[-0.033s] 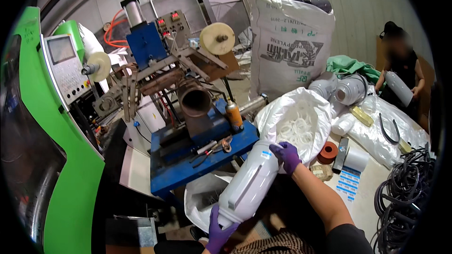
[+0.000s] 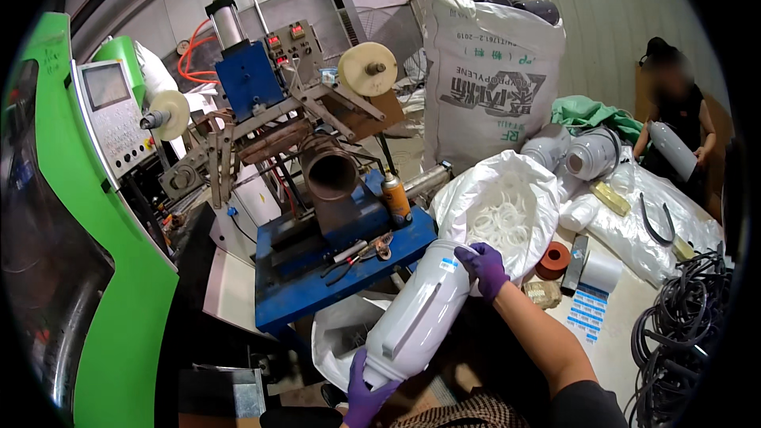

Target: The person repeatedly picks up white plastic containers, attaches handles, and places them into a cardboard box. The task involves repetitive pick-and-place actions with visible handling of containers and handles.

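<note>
A light grey plastic canister (image 2: 418,311), with a long raised rib and a small blue-and-white sticker near its upper end, lies tilted across my lap area. My left hand (image 2: 366,390), in a purple glove, grips its lower end. My right hand (image 2: 483,269), gloved alike, is closed round the rim at the upper end; some of its fingers are hidden. Just beyond that hand stands a white sack (image 2: 545,182) of translucent white rings (image 2: 499,220). Another white bag (image 2: 326,339) is open beneath the canister.
Left stands a green machine (image 2: 119,293) with a control panel (image 2: 119,123). A blue bench (image 2: 277,301) holds a metal tube (image 2: 330,173), pliers (image 2: 349,265) and a spray can (image 2: 396,200). Right are a sticker roll (image 2: 600,271), black straps (image 2: 682,325) and a person (image 2: 674,111) holding a grey canister.
</note>
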Available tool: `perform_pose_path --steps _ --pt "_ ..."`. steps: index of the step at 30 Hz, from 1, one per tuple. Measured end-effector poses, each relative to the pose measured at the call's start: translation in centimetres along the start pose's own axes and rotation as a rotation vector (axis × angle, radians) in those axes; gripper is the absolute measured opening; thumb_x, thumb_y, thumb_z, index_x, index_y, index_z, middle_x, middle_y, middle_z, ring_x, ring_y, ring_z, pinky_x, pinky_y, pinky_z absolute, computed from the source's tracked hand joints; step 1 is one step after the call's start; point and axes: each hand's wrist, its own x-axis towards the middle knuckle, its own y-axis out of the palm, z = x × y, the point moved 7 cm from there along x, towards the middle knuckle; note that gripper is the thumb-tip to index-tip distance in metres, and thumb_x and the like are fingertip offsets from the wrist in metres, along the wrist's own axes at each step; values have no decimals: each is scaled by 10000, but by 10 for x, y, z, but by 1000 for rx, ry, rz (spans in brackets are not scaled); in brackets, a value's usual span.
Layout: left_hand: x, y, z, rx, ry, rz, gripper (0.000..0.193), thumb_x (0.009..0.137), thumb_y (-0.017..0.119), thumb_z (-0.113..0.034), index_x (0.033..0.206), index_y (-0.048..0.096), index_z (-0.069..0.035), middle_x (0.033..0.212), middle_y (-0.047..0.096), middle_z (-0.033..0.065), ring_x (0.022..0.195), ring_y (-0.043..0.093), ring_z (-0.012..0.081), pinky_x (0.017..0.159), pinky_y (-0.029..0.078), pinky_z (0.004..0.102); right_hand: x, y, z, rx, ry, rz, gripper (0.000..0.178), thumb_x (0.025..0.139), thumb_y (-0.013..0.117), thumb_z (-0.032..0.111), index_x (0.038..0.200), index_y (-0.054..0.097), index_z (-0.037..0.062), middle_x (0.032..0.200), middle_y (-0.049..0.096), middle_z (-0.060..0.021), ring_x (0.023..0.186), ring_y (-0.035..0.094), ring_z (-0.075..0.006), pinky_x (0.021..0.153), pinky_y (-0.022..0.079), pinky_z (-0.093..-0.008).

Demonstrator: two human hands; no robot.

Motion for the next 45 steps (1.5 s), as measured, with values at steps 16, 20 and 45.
perform_pose_path --steps 16,20,45 --pt "157 -72 -175 822 516 -481 663 898 731 -182 1506 469 -143 1513 467 172 1297 506 402 1017 511 466 -53 -106 28 -1168 -688 -142 358 819 753 321 1105 695 114 1027 633 -127 985 614 -343 856 501 -457" --pt "263 20 -184 1286 554 -343 567 854 742 -249 1397 578 -256 1568 414 112 1333 382 576 1007 516 549 -49 -114 24 -1406 -709 -158 384 817 722 414 1088 718 142 1058 621 -93 1019 596 -302 844 477 -457" --pt "151 35 -95 806 918 -48 519 853 696 -225 1348 599 -108 1489 494 188 1417 401 449 1188 261 619 -98 -126 63 -1011 -1088 -172 276 859 709 245 1094 677 105 1060 642 -116 969 626 -330 824 501 -452"
